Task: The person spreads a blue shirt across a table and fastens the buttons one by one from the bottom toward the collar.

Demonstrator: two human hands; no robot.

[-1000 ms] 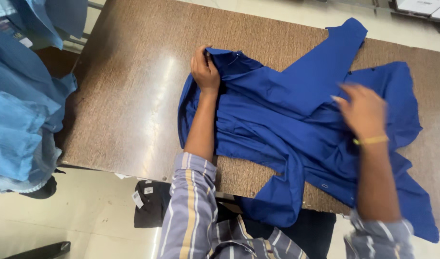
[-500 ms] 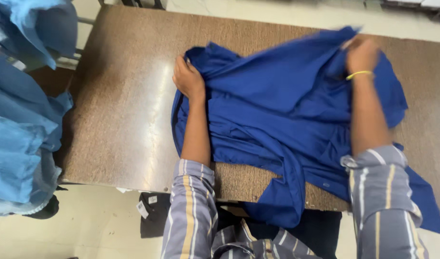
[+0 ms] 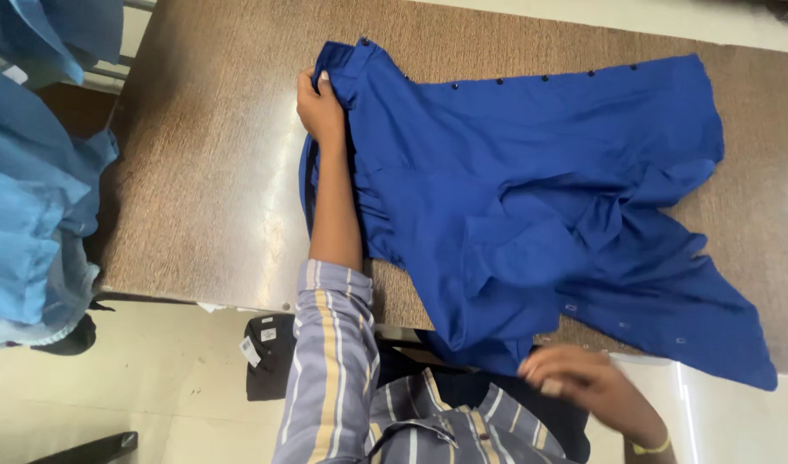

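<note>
1 blue shirt (image 3: 531, 198), 2 hands (image 3: 321, 107), 1 table (image 3: 196, 172)

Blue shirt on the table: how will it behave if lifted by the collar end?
Likely floppy: the blue shirt lies creased and bunched mid-body. Probably light, since the left hand alone pins its collar. It may slide easily; the table looks glossy, and one corner already hangs over the near edge.

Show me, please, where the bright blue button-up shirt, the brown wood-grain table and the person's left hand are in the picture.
bright blue button-up shirt (image 3: 531, 172): head view, on the flat panel below the button row.
brown wood-grain table (image 3: 205, 172): head view, on bare tabletop left of the shirt.
left hand (image 3: 319, 110): head view, on the back of the hand at the collar.
</note>
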